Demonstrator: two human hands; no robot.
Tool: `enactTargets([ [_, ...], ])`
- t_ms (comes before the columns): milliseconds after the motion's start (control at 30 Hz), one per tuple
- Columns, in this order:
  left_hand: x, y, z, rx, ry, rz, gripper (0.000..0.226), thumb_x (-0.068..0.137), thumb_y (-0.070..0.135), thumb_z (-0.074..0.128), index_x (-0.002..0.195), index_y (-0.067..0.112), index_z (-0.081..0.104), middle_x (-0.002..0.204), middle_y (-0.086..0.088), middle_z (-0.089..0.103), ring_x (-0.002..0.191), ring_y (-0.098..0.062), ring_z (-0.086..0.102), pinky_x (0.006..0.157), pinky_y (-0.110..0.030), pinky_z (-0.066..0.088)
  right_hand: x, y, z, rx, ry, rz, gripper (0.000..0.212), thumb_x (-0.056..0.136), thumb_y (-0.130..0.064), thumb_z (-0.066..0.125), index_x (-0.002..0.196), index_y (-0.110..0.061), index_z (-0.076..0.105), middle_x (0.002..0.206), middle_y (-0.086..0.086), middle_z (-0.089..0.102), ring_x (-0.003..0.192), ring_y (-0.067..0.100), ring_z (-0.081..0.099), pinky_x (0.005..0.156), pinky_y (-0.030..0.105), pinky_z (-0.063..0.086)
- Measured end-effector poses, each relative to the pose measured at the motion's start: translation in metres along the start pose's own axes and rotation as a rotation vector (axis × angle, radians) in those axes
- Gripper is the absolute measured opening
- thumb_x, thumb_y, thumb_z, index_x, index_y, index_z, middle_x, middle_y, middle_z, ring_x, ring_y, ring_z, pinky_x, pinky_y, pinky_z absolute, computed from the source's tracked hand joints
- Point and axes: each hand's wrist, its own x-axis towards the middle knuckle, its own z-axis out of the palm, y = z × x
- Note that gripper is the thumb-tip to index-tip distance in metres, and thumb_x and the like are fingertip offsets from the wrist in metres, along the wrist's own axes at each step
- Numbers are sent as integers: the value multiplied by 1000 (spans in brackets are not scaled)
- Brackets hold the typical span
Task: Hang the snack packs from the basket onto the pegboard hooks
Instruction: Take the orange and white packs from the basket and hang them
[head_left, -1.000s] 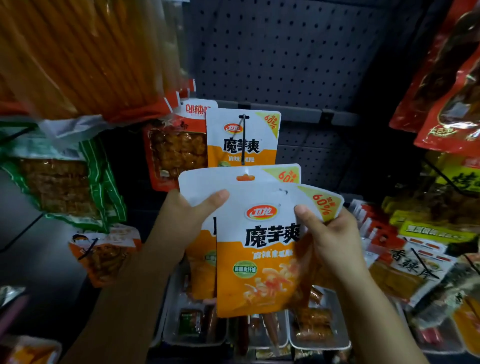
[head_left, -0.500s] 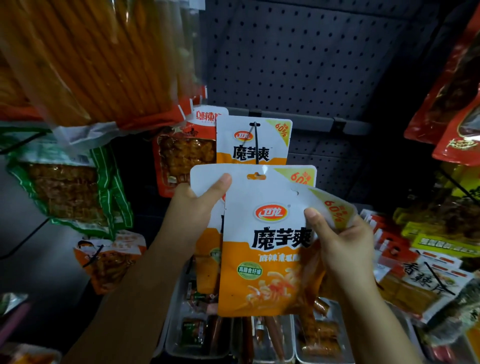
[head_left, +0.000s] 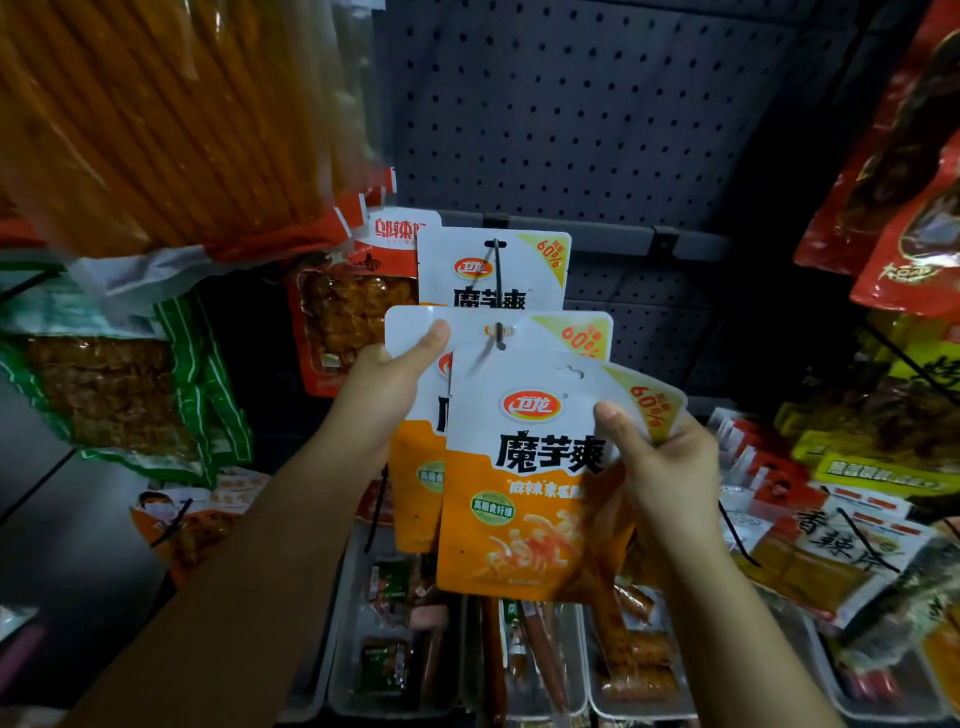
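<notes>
With its hang hole meeting the black hook tip (head_left: 500, 335) at frame centre, a white-and-orange snack pouch (head_left: 415, 457) is pinched by left-hand fingers (head_left: 434, 332); right-hand fingers (head_left: 615, 421) grip the next pouch (head_left: 524, 493), ready.

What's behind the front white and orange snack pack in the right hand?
Behind the front white and orange snack pack sits a matching second pack, its hang hole at the black hook tip, pinched by the left hand. Its lower print is covered.

Front snack pack (head_left: 524, 467) reads "魔芋爽", "卫龙" and "60%".
</notes>
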Motion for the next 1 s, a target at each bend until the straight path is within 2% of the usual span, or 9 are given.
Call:
enactTargets([
  [100, 13, 1, 4, 8, -1, 71, 18, 85, 43, 64, 90, 27, 69, 92, 1, 74, 91, -21, 69, 88, -45, 54, 4, 2, -2, 15, -21, 56, 3, 83, -19, 71, 85, -17, 69, 76, -11, 74, 70, 7, 71, 55, 15, 51],
  [200, 30, 3, 13, 28, 71, 169, 11, 87, 34, 64, 95, 27, 67, 90, 13, 68, 90, -13, 66, 85, -36, 54, 9, 4, 0, 19, -38, 73, 3, 83, -18, 70, 84, -16, 69, 73, -13, 74, 67, 3, 69, 54, 12, 49],
  [333, 58, 6, 28, 43, 162, 269, 29, 89, 27, 64, 113, 12, 66, 101, 8, 65, 91, -9, 62, 72, -19, 48, 19, 2, 3, 43, -53, 88, 2, 83, -16, 71, 83, -15, 69, 71, -14, 73, 66, -1, 68, 53, 9, 47],
  [400, 72, 7, 34, 55, 195, 291, 31, 89, 24, 64, 115, 7, 65, 109, 0, 67, 92, -12, 62, 74, -21, 48, 23, 0, 4, 57, -81, 101, 4, 83, -16, 70, 86, -14, 70, 77, -11, 75, 70, 2, 70, 55, 10, 48],
  [500, 91, 8, 41, 81, 234, 300, 34, 88, 23, 65, 114, 2, 64, 117, -11, 67, 104, -21, 62, 90, -30, 47, 28, 0, 4, 55, -111, 118, 9, 84, -14, 69, 92, -10, 71, 84, -4, 76, 78, 11, 72, 62, 19, 56],
  [633, 109, 7, 46, 67, 242, 275, 33, 87, 26, 66, 114, 7, 65, 115, -5, 67, 102, -18, 61, 91, -31, 46, 35, 0, 1, 59, -134, 147, 10, 84, -13, 68, 93, -10, 71, 88, 2, 76, 84, 20, 73, 74, 35, 59],
  [767, 123, 4, 51, 63, 274, 275, 31, 86, 27, 67, 110, 7, 66, 110, -3, 68, 92, -12, 59, 80, -22, 42, 41, 2, -1, 75, -148, 152, 6, 84, -14, 68, 89, -14, 71, 86, -1, 76, 80, 18, 73, 67, 29, 60],
  [900, 138, 2, 57, 58, 298, 238, 32, 86, 30, 67, 108, 6, 68, 111, -9, 70, 93, -16, 62, 83, -26, 44, 45, 5, -3, 102, -147, 160, 4, 84, -15, 69, 86, -15, 72, 84, -2, 76, 76, 14, 73, 57, 18, 54],
  [1000, 145, 0, 61, 41, 320, 215, 33, 85, 30, 68, 107, 5, 67, 110, -9, 70, 89, -15, 60, 82, -25, 43, 48, 7, -4, 107, -141, 167, 5, 83, -16, 69, 87, -15, 73, 84, -1, 76, 77, 15, 73, 57, 19, 54],
])
